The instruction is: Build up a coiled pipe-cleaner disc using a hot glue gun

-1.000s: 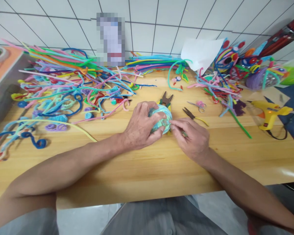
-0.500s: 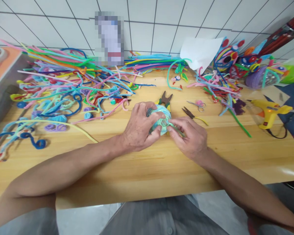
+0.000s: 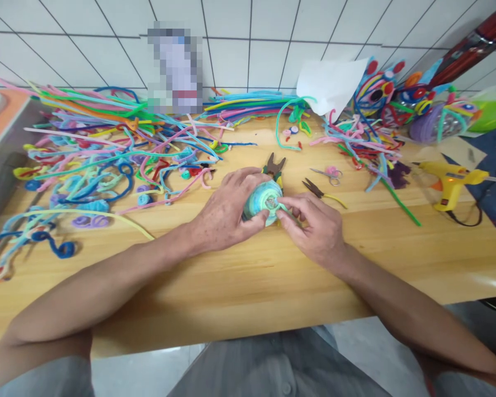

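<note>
Your left hand (image 3: 227, 212) grips the blue-green coil (image 3: 256, 199) between your hands; your right hand (image 3: 314, 225) pinches its pale strand (image 3: 281, 207). Large pliers (image 3: 276, 164) crowd just beyond, small pliers (image 3: 314, 188) near your right, pipe cleaners (image 3: 119, 148) heaped beyond your left.

Forearms (image 3: 128, 273) aslant, left hand (image 3: 229, 212) in a curl, right hand (image 3: 320, 226) in a pinch

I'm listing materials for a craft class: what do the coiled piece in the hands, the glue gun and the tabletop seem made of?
Coiled piece: probably matte, fuzzy pipe cleaner, judging by its soft-edged, blue-green wound strands; any core is unclear.
Glue gun: likely hard plastic, with a smooth, evenly yellow moulded body.
Tabletop: wood or wood-look laminate, glossy, showing grain and a bright reflection.
</note>
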`<state>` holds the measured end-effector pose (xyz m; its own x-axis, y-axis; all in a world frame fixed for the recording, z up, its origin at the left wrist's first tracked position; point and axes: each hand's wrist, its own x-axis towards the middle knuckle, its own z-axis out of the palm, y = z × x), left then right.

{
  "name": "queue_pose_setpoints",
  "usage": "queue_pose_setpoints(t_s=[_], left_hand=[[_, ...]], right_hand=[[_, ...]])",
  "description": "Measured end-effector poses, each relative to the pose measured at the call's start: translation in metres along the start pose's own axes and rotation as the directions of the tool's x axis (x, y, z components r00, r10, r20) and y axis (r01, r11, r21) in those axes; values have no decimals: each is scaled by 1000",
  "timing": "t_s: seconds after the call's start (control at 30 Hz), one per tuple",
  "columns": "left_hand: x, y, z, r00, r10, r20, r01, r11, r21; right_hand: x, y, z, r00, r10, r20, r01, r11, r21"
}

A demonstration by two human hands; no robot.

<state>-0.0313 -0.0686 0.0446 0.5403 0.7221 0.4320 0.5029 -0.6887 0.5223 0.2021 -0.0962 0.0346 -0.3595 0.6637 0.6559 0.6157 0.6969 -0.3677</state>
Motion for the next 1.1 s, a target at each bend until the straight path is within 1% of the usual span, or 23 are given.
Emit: queue_pose_setpoints(t_s=[0.13,0.27,0.33,0.43,0.57,0.63,0.77,0.9,0.97,1.1], left_hand=[[3,-2,-4,999,20,33,-20,1000,-8],[5,0,-7,998,-14,57,14,1000,3],[6,3,-10,995,-47,85,49,999,-21],[8,7,-20,984,-102,148,120,986,-119],[11,10,-34,937,-184,297,266,927,-265],[11,9,-37,926,-198,320,297,907,-299],[11,7,-36,913,-256,319,339,910,-240],[12,13,-34,909,-301,290,357,919,-165],[12,17,-33,908,-304,287,357,921,-154],[12,19,-33,900,-294,323,352,925,-139]], right_hand=[[0,3,-2,1000,-8,17,8,1000,26],[0,3,-3,999,-19,33,19,1000,21],[-1,3,-3,999,-37,34,36,999,12],[-1,2,-4,997,-70,32,70,998,0],[-2,1,-4,994,-103,39,103,995,-8],[-2,-1,-5,992,-115,50,115,993,-3],[-3,-2,-5,989,-132,64,131,991,25],[-4,-2,-6,989,-140,45,137,989,57],[-4,-1,-6,992,-124,28,122,991,64],[-4,0,-6,994,-107,-3,107,993,44]])
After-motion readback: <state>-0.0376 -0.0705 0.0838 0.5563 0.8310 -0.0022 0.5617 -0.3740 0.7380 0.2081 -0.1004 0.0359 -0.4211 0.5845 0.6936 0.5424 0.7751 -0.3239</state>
